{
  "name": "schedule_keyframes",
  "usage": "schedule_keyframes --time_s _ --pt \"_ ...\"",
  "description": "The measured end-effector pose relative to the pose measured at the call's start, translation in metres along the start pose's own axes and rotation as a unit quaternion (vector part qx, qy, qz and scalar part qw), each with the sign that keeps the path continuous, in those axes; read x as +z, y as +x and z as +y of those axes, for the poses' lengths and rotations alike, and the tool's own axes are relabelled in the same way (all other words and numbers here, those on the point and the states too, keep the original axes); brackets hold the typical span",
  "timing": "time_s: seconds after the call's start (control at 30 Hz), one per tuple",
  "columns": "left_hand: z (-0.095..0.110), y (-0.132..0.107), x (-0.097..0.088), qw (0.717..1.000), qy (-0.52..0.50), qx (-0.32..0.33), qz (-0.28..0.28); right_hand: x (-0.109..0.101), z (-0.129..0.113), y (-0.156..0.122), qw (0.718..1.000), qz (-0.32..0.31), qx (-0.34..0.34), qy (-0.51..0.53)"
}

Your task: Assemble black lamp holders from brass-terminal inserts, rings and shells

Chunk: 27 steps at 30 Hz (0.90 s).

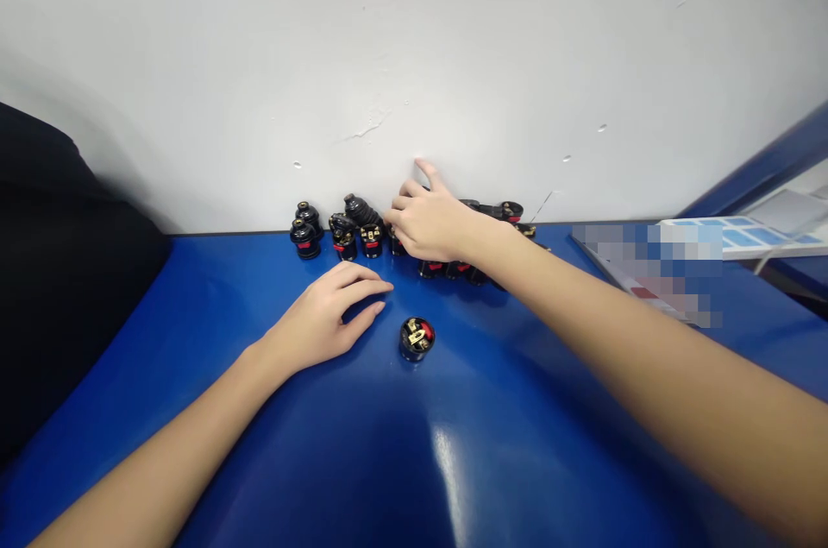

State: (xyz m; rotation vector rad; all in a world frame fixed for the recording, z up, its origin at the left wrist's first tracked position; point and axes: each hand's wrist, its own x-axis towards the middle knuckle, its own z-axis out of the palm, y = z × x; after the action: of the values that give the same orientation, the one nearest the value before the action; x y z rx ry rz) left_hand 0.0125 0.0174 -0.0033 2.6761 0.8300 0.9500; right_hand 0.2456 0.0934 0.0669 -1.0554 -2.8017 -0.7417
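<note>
Resting on the blue table, my left hand [329, 312] is empty, its fingers stretched and thumb apart. Just right of its fingertips stands a small round black part [416, 339], open side up, showing brass contacts and a red piece inside. My right hand [430, 220] reaches across to the cluster by the wall, one finger raised and the others curled down. What those fingers hold, if anything, is hidden. Left of it stand black parts with brass contacts [371, 241] and domed black caps [305, 239]. Similar black parts with red pieces [458, 269] lie partly covered by the hand and forearm.
A white wall [362, 56] closes off the table's back edge. Dark fabric [65, 272] fills the left side. On the right lie a partly pixelated booklet [647, 276] and a sheet with blue panels [743, 233], beside a blue bar [763, 164].
</note>
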Motion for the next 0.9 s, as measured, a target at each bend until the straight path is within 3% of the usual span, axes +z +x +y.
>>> schedule_keyframes --time_s 0.4,0.57,0.73,0.9 --pt "0.002 0.001 0.000 1.000 -0.007 0.001 -0.004 -0.002 0.003 -0.004 0.999 0.014 -0.001 0.036" --pt "0.001 0.001 0.001 1.000 -0.004 0.004 -0.006 -0.006 0.011 -0.010 0.988 0.080 0.019 0.132" --pt "0.002 0.001 0.001 1.000 -0.005 0.004 -0.006 -0.031 0.012 -0.028 0.962 0.153 0.061 0.217" --pt "0.003 0.001 0.000 1.000 0.006 0.013 -0.008 -0.060 -0.007 -0.065 0.948 0.138 0.062 0.279"
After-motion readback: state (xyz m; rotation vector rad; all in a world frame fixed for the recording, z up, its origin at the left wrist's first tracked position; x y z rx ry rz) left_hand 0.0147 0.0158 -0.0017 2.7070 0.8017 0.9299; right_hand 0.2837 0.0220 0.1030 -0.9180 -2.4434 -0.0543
